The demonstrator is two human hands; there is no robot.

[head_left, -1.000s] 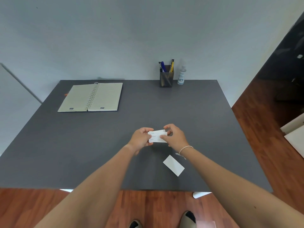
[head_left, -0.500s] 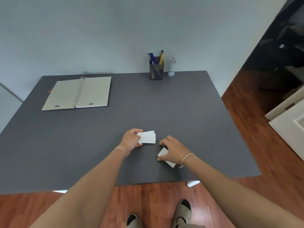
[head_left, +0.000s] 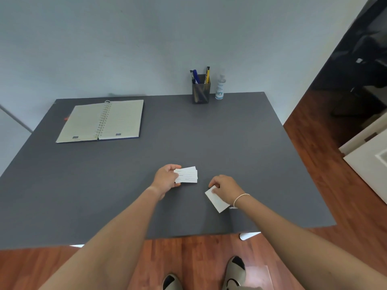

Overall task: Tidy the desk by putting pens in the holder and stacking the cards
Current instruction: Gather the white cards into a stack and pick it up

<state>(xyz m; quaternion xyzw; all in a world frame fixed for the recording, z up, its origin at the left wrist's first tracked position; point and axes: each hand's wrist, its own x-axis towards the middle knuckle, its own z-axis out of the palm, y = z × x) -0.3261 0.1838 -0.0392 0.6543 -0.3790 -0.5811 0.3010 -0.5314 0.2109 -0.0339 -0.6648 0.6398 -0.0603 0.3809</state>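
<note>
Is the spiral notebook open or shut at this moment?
Open. The notebook lies flat on the desk, two lined pages spread either side of its spiral binding.

Head cam, looking down at desk [head_left: 209, 143].

The right hand [head_left: 225, 185] covers one corner of the loose card [head_left: 217, 200]; print on the held cards [head_left: 187, 175] seems unreadable.

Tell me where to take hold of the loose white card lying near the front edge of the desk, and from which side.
Take the loose card at its far corner, from above, where the right hand already has its fingertips. It lies flat on the desk, leaving no edge to pinch, so press and lift that corner, then close thumb and fingers on it. The left hand holds the card stack.
</note>
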